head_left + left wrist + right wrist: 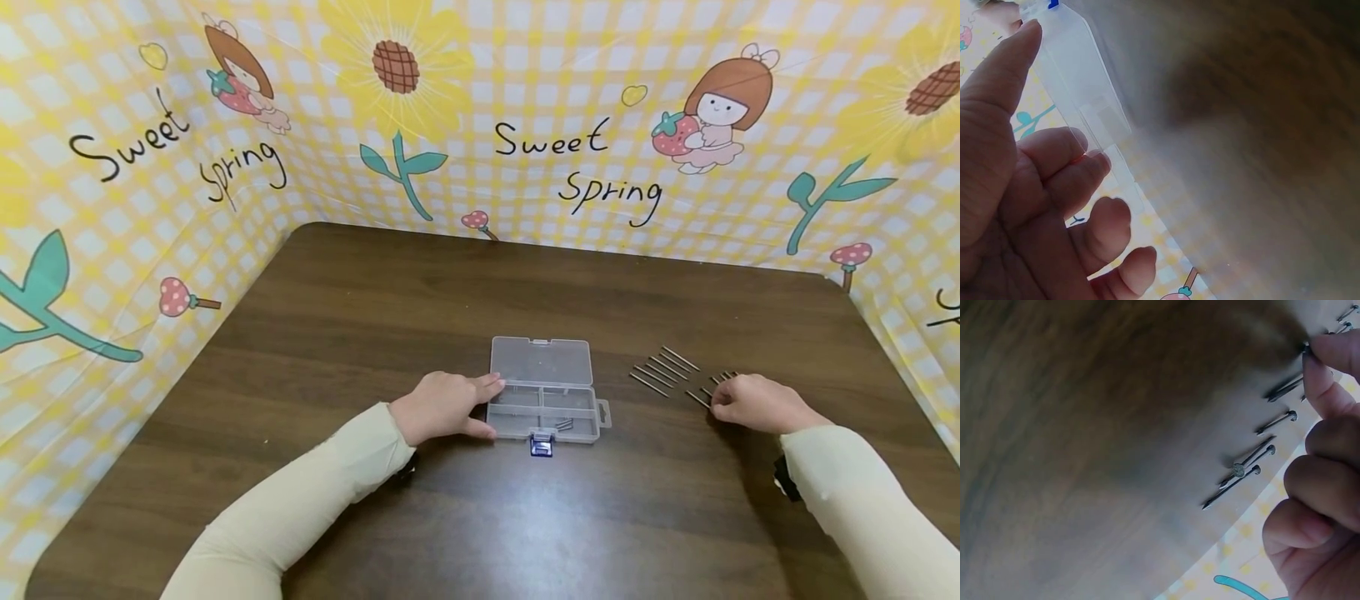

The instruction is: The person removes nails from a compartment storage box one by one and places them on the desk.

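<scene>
A clear plastic compartment box (pixel 516 423) lies on the table with its lid (pixel 542 361) raised towards the back. Its left end is held by my left hand (pixel 442 407), the thumb at the front corner and the index finger near the hinge. A few small nails (pixel 564 425) lie in the front right compartment. To the right of the box, my right hand (pixel 757 403) pinches a nail (pixel 1306 347) between thumb and index finger, close to the table; the fingers hide most of it. Several loose nails (pixel 649 381) lie in a slanting row between the hand and the box.
More nails (pixel 722 377) lie just behind the right hand, partly covered by it. A blue latch (pixel 542 445) sticks out at the box's front, and a hanging tab (pixel 604 414) at its right. Patterned cloth (pixel 555 100) walls the brown table (pixel 360 308) at the back and sides.
</scene>
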`<action>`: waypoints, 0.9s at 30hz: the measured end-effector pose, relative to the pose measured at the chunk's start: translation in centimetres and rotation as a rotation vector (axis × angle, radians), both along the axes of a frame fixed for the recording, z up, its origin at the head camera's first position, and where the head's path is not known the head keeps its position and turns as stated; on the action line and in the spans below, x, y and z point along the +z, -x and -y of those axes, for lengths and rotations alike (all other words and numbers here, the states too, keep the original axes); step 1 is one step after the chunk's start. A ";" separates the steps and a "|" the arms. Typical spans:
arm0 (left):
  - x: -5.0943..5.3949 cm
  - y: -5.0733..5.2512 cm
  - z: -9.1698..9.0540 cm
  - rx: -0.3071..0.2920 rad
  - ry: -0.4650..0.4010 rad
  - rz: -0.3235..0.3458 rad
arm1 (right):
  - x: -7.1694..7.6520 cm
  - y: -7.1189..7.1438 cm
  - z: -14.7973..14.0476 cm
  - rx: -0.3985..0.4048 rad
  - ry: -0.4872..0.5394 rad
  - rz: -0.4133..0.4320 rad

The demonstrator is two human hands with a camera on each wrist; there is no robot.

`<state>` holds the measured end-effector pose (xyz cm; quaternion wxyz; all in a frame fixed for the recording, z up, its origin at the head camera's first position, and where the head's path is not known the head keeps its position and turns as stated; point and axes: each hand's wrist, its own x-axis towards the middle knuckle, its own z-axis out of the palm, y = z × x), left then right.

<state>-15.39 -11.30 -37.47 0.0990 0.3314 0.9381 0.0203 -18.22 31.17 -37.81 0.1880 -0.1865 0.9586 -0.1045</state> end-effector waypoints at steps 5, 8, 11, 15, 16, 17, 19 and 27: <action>-0.1 0.1 -0.1 -0.012 0.004 -0.003 | 0.3 0.0 -0.1 -0.012 -0.009 0.004; -0.1 0.2 -0.1 -0.019 0.005 -0.004 | 0.6 0.0 0.0 -0.030 -0.015 -0.007; 0.0 0.3 0.0 -0.022 0.008 -0.004 | 0.9 0.1 0.4 -0.033 -0.011 -0.051; 0.0 0.3 0.0 -0.025 0.013 -0.011 | 1.3 0.1 1.7 0.004 0.029 -0.131; 0.1 0.3 0.0 -0.024 0.014 -0.009 | 1.4 0.1 2.2 0.016 0.039 -0.147; 0.1 0.3 0.0 -0.024 0.017 -0.008 | 1.5 0.0 2.7 0.028 0.052 -0.160; 0.2 0.2 0.0 -0.021 0.022 0.004 | 1.7 0.0 4.0 0.057 0.078 -0.179; 0.3 0.2 -0.1 0.014 0.019 0.062 | 1.7 0.3 9.8 0.189 0.162 -0.224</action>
